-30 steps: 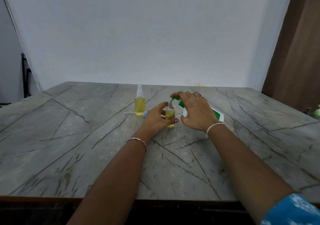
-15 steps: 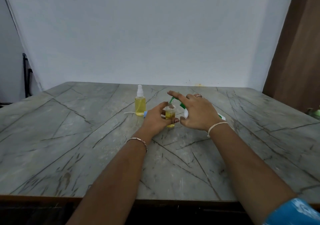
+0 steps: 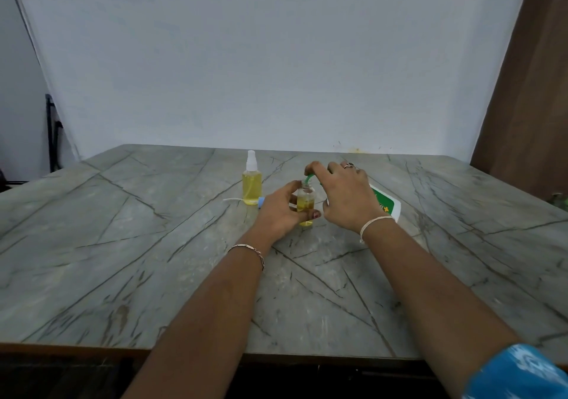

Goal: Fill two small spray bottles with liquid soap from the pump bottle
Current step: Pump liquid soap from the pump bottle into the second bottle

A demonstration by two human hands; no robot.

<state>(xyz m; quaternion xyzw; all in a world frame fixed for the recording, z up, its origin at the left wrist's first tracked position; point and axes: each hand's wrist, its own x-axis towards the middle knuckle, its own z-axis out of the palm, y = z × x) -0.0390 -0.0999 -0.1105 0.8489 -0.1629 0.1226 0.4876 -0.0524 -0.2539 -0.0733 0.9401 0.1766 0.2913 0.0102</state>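
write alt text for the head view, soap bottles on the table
A person's left hand steadies a small open bottle part full of yellow soap on a grey stone table, while the right hand holds a tilted pump bottle with its green spout at the opening. A second spray bottle, capped and filled, stands behind to the left.

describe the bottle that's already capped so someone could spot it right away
On the grey marble table, look toward the far middle, just left of the two hands. The capped spray bottle stands upright there by itself, full of yellow liquid. Unlike the open small bottle held in the left hand, it wears a white spray top and nobody is touching it.
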